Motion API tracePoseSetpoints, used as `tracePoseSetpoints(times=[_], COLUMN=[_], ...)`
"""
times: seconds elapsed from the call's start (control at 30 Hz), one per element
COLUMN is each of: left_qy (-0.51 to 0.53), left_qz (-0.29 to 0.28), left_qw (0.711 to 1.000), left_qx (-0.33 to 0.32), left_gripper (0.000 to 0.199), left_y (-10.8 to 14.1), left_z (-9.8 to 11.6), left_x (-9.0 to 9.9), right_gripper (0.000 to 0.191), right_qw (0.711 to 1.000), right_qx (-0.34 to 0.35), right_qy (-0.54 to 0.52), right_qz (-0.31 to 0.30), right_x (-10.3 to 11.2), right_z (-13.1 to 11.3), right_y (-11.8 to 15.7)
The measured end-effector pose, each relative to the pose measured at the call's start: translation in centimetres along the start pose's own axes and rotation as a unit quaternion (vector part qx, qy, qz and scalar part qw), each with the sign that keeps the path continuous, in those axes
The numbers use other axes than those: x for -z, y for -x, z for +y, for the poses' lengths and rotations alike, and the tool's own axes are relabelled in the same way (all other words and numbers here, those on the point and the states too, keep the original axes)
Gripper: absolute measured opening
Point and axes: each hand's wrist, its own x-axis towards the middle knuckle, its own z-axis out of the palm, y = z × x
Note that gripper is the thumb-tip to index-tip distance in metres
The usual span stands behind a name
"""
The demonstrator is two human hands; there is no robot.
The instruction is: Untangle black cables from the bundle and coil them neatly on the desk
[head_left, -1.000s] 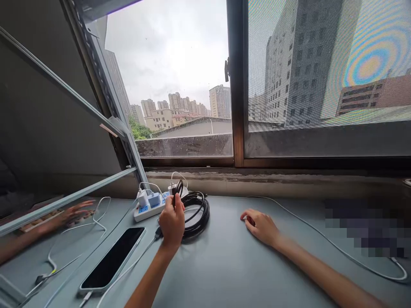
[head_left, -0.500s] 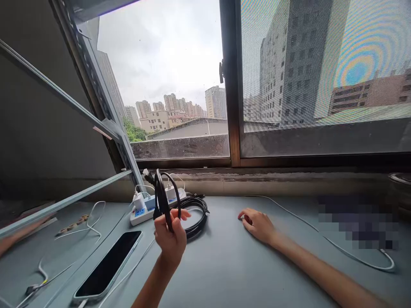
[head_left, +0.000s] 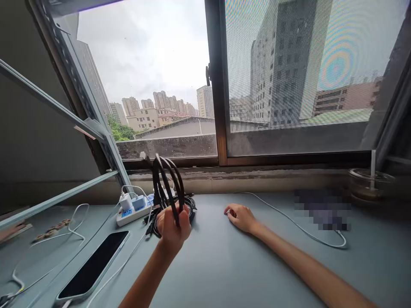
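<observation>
A looped black cable (head_left: 164, 182) is held upright in my left hand (head_left: 174, 226), whose fingers are wrapped round its lower part. A light-coloured connector shows at the top left of the loops. Behind this hand lies another coil of black cable (head_left: 192, 210) on the grey table (head_left: 231, 265), partly hidden by the hand. My right hand (head_left: 241, 217) rests on the table to the right, fingers loosely curled, holding nothing that shows.
On the left are a phone (head_left: 94, 265), a white power strip (head_left: 133, 211) with plugs, and white cables. A pixelated object (head_left: 323, 209) and a cup with a straw (head_left: 369, 186) stand at the right. A metal frame (head_left: 64, 196) crosses the left side.
The view has shifted to the right, bringing the cup into sight. More loops of the black cable now stand spread above my left hand. My right hand still rests on the table.
</observation>
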Motion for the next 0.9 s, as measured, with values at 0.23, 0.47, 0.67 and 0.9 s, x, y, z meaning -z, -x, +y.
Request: tracePoseSetpoints(times=[0.23, 0.47, 0.67, 0.9], left_qy=[0.253, 0.383, 0.383, 0.399], left_qz=[0.156, 0.039, -0.222, -0.334], left_qw=[0.955, 0.91, 0.858, 0.817], left_qx=[-0.011, 0.153, 0.261, 0.248], left_gripper=[0.044, 0.031, 0.023, 0.029], left_y=[-5.7, -9.3, -10.5, -9.7], left_z=[9.2, 13.6, 12.7, 11.6], left_x=[-2.0, -2.7, -3.2, -5.0], right_gripper=[0.023, 0.034, 0.049, 0.052], right_qw=[0.999, 0.967, 0.949, 0.93], right_qx=[0.007, -0.062, -0.051, 0.093], right_qy=[-0.007, -0.052, -0.122, -0.279], right_qz=[0.053, 0.242, 0.287, 0.22], right_x=[0.2, 3.6, 10.7, 12.6], right_z=[-0.3, 0.4, -2.3, -10.2], right_y=[0.1, -0.5, -1.0, 0.0])
